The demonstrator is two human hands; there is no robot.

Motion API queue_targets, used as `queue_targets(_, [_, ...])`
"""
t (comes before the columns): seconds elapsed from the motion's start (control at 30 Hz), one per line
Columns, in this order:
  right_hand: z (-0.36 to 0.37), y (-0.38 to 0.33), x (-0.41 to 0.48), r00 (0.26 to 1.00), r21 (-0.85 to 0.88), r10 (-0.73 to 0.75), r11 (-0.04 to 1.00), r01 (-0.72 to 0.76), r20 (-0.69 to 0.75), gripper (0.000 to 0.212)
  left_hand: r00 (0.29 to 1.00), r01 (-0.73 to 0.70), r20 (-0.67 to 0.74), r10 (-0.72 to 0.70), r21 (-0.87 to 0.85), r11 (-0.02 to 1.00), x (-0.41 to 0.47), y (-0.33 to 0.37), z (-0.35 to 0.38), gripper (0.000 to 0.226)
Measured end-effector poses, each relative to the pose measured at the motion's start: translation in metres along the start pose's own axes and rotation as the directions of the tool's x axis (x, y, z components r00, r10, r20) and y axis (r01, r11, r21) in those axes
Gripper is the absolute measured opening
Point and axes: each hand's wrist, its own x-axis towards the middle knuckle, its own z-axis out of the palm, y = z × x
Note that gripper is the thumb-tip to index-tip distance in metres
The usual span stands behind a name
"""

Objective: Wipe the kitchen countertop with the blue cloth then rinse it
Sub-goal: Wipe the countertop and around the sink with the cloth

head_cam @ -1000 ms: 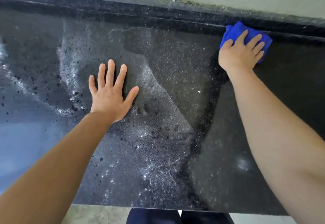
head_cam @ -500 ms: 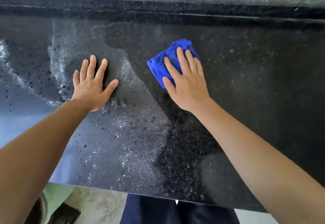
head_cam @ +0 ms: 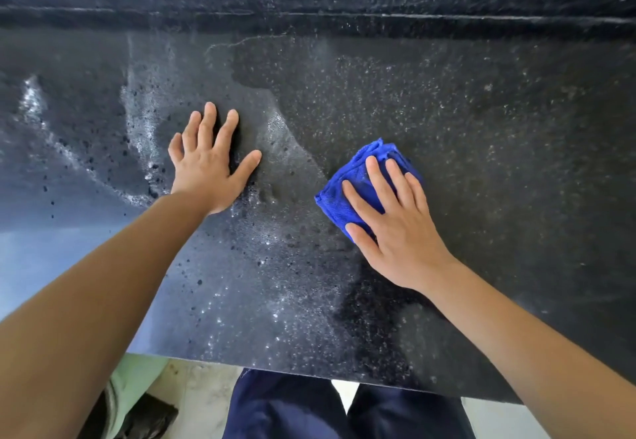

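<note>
On the far left of the countertop [head_cam: 499, 135], pale streaks [head_cam: 136, 122] show; water or residue, I can't quite tell through the glare. Next, my left hand [head_cam: 210, 166] lies flat on the stone, fingers spread and straight, holding nothing. Right of it, mid-counter, the blue cloth [head_cam: 347, 194] sits folded into a pad under my right hand [head_cam: 399, 232], whose straight fingers press it down. It looks soft, light, probably damp. I'd slide it through the palm and pinch a folded edge to lift it.
</note>
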Motion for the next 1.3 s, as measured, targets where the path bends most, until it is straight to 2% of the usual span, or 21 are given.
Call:
queue_targets(0.23, [0.001, -0.033, 0.036, 0.992, -0.010, 0.119, 0.993, -0.119, 0.028, 0.062, 0.991, -0.100, -0.095, 0.098, -0.018, 0.995, 0.002, -0.010, 0.000, 0.072])
queue_targets(0.33, [-0.004, -0.063, 0.084, 0.984, 0.012, 0.177, 0.984, -0.177, 0.024, 0.062, 0.978, -0.185, -0.114, 0.175, -0.084, 0.979, 0.000, -0.031, -0.004, 0.065])
queue_targets(0.47, [-0.017, -0.109, 0.174, 0.971, 0.060, 0.240, 0.969, -0.241, 0.016, 0.060, 0.957, -0.214, -0.224, 0.186, -0.107, 0.971, -0.014, -0.093, -0.004, 0.062])
queue_targets(0.6, [-0.028, -0.177, 0.284, 0.954, 0.081, 0.301, 0.950, -0.300, -0.001, 0.060, 0.960, -0.222, -0.181, 0.213, -0.032, 0.975, -0.023, -0.158, 0.002, 0.057])
queue_targets(0.73, [-0.031, -0.244, 0.350, 0.962, 0.090, 0.273, 0.958, -0.271, -0.003, 0.062, 0.952, -0.280, -0.136, 0.273, -0.030, 0.960, -0.024, -0.178, 0.006, 0.054])
queue_targets(0.83, [-0.035, -0.237, 0.345, 0.974, 0.049, 0.227, 0.973, -0.226, -0.007, 0.063, 0.959, -0.257, -0.139, 0.246, -0.063, 0.964, -0.022, -0.175, 0.003, 0.052])
queue_targets(0.9, [-0.038, -0.207, 0.323, 0.961, 0.033, 0.274, 0.962, -0.273, -0.036, 0.063, 0.960, -0.261, -0.120, 0.254, -0.045, 0.964, -0.022, -0.176, 0.002, 0.054])
queue_targets(0.97, [-0.038, -0.164, 0.292, 0.893, 0.037, 0.444, 0.896, -0.442, -0.082, 0.065, 0.956, -0.278, -0.102, 0.273, -0.038, 0.960, -0.021, -0.180, 0.001, 0.057])
queue_targets(1.07, [-0.044, -0.091, 0.236, 0.695, 0.060, 0.711, 0.702, -0.709, -0.109, 0.071, 0.955, -0.288, -0.085, 0.283, -0.053, 0.956, -0.020, -0.182, 0.002, 0.058])
queue_targets(1.13, [-0.053, -0.059, 0.214, 0.557, 0.112, 0.829, 0.560, -0.821, -0.055, 0.072, 0.954, -0.291, -0.088, 0.287, -0.044, 0.956, -0.021, -0.181, 0.002, 0.059])
queue_targets(1.2, [-0.058, -0.057, 0.222, 0.455, 0.176, 0.890, 0.447, -0.877, 0.007, 0.072, 0.952, -0.300, -0.076, 0.297, -0.022, 0.954, -0.020, -0.182, 0.002, 0.059])
queue_targets(1.23, [-0.059, -0.067, 0.234, 0.434, 0.190, 0.901, 0.424, -0.886, 0.014, 0.073, 0.953, -0.297, -0.062, 0.296, -0.014, 0.955, -0.020, -0.182, 0.002, 0.060])
queue_targets(1.3, [-0.057, -0.099, 0.269, 0.476, 0.207, 0.879, 0.469, -0.858, -0.021, 0.073, 0.958, -0.283, -0.048, 0.283, -0.008, 0.959, -0.021, -0.183, 0.001, 0.060])
